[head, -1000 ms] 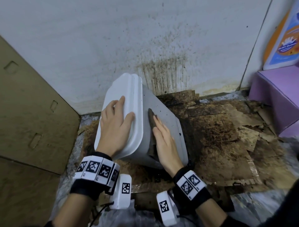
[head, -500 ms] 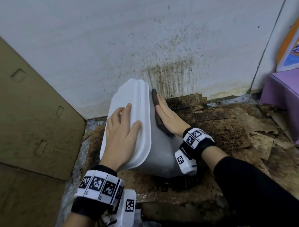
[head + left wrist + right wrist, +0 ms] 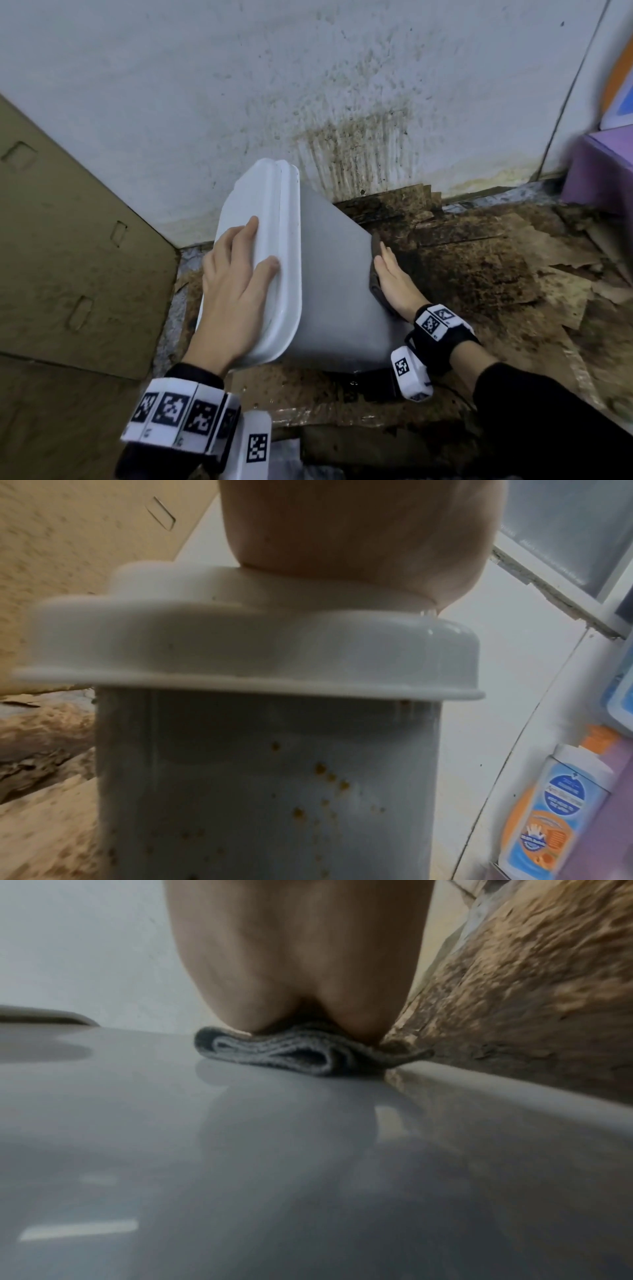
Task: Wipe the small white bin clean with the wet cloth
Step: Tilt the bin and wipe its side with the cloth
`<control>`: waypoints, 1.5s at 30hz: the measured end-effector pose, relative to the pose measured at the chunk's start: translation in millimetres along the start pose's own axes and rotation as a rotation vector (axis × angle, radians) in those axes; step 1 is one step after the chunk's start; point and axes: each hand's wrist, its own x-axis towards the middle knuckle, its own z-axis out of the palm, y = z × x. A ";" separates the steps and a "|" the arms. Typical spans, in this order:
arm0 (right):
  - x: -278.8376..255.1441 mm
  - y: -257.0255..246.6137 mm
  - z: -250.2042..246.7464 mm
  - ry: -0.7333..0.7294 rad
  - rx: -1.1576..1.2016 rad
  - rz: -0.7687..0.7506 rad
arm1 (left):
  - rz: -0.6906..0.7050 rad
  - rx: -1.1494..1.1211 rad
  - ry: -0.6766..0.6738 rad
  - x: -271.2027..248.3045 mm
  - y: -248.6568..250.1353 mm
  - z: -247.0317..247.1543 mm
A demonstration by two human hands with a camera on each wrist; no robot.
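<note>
The small white bin [image 3: 329, 284] leans tilted on the floor, its lid [image 3: 260, 240] turned to the left. My left hand [image 3: 236, 277] lies flat on the lid with straight fingers, and its palm [image 3: 342, 534] shows pressing the lid top [image 3: 240, 642]. My right hand [image 3: 390, 277] presses the folded dark cloth [image 3: 376, 270] flat against the bin's right side near its bottom edge. In the right wrist view the grey cloth [image 3: 301, 1053] is squashed under my palm [image 3: 301, 961] on the wet, shiny bin wall [image 3: 274, 1150]. Brown specks dot the bin's front [image 3: 308, 791].
A stained white wall [image 3: 342, 102] stands right behind the bin. Brown cardboard [image 3: 68, 240] leans at the left. Dirty, torn cardboard [image 3: 496, 274] covers the floor to the right. A purple box [image 3: 603, 171] sits at the far right, and a printed bottle [image 3: 555, 804] stands beside it.
My right hand slid the cloth up the bin's side toward the lid, then down toward the bin's bottom edge. My left hand stayed on the lid.
</note>
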 end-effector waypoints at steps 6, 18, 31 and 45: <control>-1.0 -76.7 10.5 -0.050 0.126 -0.234 | 0.015 0.012 -0.028 0.6 2.9 0.1; 25.1 -51.9 -1.0 -0.140 -0.029 -0.316 | -0.010 0.015 -0.016 1.0 -1.7 -1.8; 23.9 12.9 -11.4 -0.012 0.057 0.014 | 0.001 0.016 -0.003 1.4 1.0 0.8; -5.3 -112.2 15.7 -0.089 0.056 -0.538 | 0.006 0.031 0.014 1.6 13.1 6.1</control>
